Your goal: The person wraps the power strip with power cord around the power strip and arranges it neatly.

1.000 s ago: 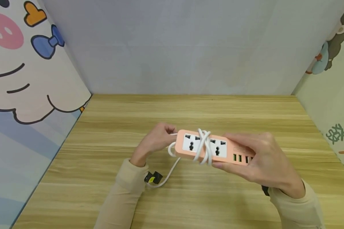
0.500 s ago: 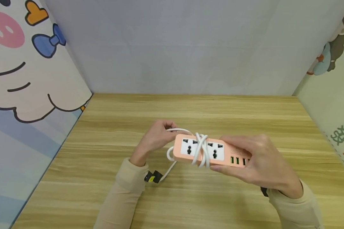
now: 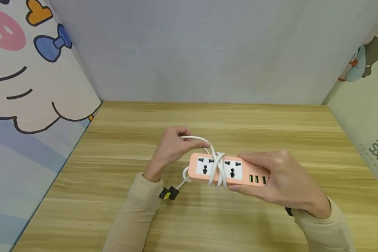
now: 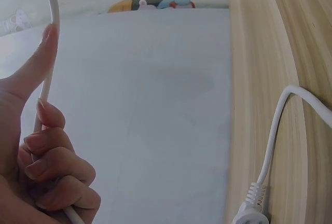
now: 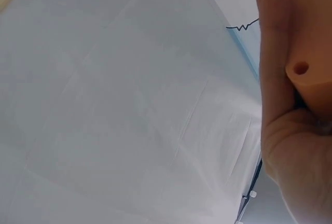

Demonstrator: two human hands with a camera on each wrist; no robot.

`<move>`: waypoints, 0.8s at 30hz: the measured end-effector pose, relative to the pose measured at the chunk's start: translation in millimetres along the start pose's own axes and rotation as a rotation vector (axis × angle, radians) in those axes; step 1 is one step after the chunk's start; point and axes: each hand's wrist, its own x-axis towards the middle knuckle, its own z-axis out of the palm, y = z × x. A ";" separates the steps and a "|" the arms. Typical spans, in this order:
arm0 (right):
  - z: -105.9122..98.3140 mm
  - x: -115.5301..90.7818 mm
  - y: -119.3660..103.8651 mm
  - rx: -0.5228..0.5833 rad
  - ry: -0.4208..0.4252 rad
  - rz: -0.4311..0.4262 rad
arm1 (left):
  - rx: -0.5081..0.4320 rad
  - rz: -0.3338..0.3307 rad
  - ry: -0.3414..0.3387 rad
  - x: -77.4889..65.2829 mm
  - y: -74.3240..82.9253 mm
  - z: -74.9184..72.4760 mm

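Observation:
A peach-coloured power strip (image 3: pixel 193 167) with white socket panels and several USB ports is held above the table by my right hand (image 3: pixel 283 178), thumb along the near side and fingers along the far side. White cord (image 3: pixel 219 169) crosses round the strip's middle in several turns. My left hand (image 3: pixel 174 145) grips the free cord beyond the strip's left end; in the left wrist view its fingers (image 4: pixel 59 156) curl round the cord while the thumb lies along it. The white plug (image 4: pixel 251 214) hangs or lies low in that view, near the wooden surface. In the right wrist view the strip's end (image 5: pixel 311 42) rests against my palm.
The wooden table (image 3: pixel 208 224) spreads beneath both hands. A pale grey wall panel (image 3: pixel 208 52) stands at its back, with cartoon-printed panels (image 3: pixel 41 91) at left and right. A black wrist device (image 3: pixel 169 193) sits by the left cuff.
My left hand has moved up slightly, drawing the cord from behind the strip to an arc above its far side. The strip has shifted slightly left and nearer in my right hand.

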 end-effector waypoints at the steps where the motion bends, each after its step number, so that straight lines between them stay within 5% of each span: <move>1: 0.6 0.2 -0.1 -0.005 -0.004 -0.004 | -0.008 0.009 0.001 0.2 0.0 0.3; 14: 5.3 1.3 2.4 -0.038 -0.041 -0.026 | -0.022 0.088 0.107 -2.0 6.8 0.6; 24: 9.0 0.8 1.9 -0.066 -0.067 -0.029 | 0.091 0.298 0.293 -6.3 13.2 -0.9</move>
